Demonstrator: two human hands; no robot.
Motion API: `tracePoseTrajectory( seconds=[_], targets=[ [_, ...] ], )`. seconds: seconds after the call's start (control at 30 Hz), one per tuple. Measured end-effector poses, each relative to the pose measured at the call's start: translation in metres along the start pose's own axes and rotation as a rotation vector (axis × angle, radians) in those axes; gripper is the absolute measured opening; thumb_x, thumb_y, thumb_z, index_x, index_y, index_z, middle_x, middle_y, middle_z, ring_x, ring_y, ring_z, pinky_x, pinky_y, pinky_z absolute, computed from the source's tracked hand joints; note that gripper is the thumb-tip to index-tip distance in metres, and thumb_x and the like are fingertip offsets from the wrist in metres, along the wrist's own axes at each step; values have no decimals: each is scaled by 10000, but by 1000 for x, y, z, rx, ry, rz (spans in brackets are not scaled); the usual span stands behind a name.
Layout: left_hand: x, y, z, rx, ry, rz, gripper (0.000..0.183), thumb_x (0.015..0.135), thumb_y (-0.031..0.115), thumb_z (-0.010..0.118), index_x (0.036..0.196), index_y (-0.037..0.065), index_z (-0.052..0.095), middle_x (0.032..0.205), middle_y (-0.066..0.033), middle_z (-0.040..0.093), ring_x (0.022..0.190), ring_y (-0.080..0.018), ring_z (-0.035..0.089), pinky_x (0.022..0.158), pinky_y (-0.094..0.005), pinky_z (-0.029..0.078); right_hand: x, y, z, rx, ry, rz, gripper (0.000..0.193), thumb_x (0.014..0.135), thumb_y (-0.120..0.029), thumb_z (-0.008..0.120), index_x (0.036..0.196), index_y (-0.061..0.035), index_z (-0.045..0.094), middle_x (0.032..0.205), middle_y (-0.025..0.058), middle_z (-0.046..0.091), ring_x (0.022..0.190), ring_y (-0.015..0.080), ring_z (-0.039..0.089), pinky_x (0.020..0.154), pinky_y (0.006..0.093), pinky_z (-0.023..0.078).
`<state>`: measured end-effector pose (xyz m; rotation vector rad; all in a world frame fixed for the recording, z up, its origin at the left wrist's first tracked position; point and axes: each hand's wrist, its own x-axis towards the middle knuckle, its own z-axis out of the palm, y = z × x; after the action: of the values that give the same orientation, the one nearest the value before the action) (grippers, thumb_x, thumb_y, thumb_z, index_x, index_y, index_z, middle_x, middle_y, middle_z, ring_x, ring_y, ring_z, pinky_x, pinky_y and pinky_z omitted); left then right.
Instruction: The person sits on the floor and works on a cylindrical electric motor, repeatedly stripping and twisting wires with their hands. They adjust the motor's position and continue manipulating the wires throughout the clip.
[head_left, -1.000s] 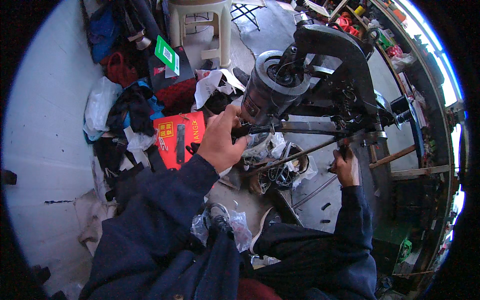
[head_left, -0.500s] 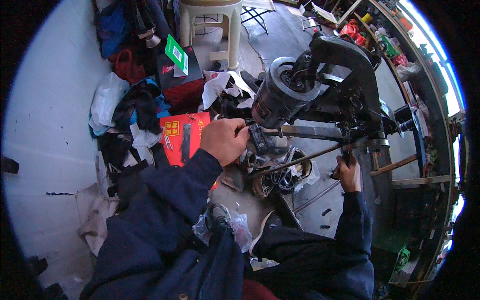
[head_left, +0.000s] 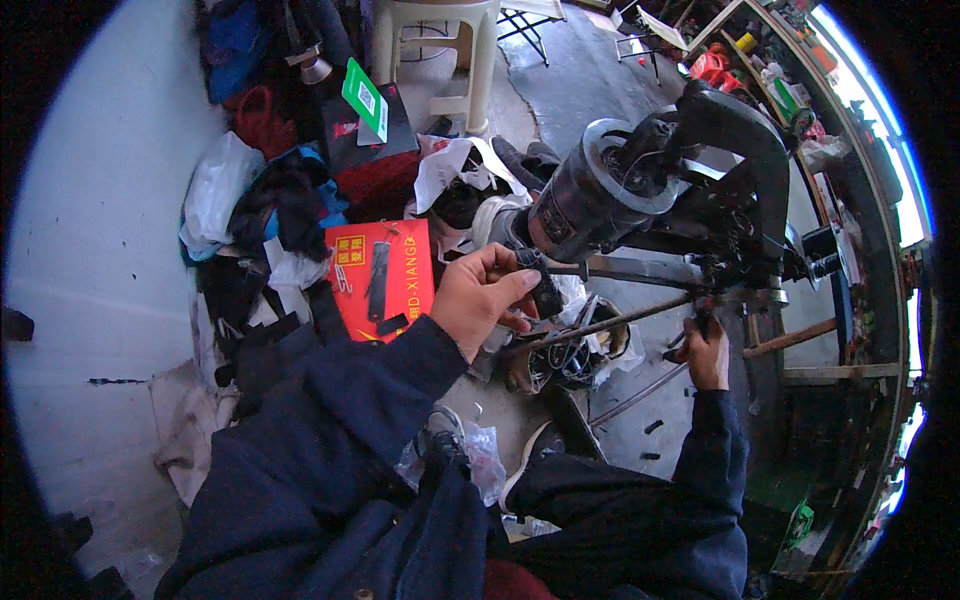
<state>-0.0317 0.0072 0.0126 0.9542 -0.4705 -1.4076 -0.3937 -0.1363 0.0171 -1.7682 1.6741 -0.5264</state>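
A dark cast-metal hand-crank machine, like a cobbler's sewing machine (head_left: 755,170), stands before me with a thick round drum (head_left: 590,195) at its left. My left hand (head_left: 485,300) pinches a small black piece (head_left: 540,290) between thumb and fingers, just below the drum at the end of the machine's narrow metal arm (head_left: 640,268). What kind of piece it is I cannot make out. My right hand (head_left: 706,355) is closed around a dark handle (head_left: 703,318) under the machine's body. A slanting rod (head_left: 600,322) runs between the two hands.
A red box (head_left: 385,300) with dark strips on it lies left of my left hand, beside piled bags and cloth (head_left: 285,200). Cables and scraps fill a container (head_left: 570,355) under the arm. A plastic stool (head_left: 440,20) stands behind. Crowded shelves (head_left: 840,150) line the right.
My left hand has turned, its thumb now showing on top, and the black piece has tilted with it. The view has shifted slightly. My right hand stays on the handle.
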Motion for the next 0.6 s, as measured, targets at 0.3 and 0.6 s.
tracePoseTrajectory(
  seconds=[0.3, 0.6],
  targets=[
    [1, -12, 2, -27, 39, 66, 127, 918, 103, 685, 986, 49, 592, 850, -39, 691, 678, -95, 664, 554, -225, 545, -9, -13, -4, 200, 16, -17, 299, 948, -209, 610, 1159, 2, 597, 761, 56, 596, 586, 149, 561, 547, 307, 502],
    [1, -14, 6, -4, 84, 87, 153, 907, 104, 706, 989, 46, 590, 815, -39, 686, 669, -90, 662, 564, -218, 538, 14, 2, -87, 191, 368, -257, 295, 920, -96, 551, 1189, 20, 582, 986, 73, 632, 855, 170, 577, 708, 281, 483]
  ],
)
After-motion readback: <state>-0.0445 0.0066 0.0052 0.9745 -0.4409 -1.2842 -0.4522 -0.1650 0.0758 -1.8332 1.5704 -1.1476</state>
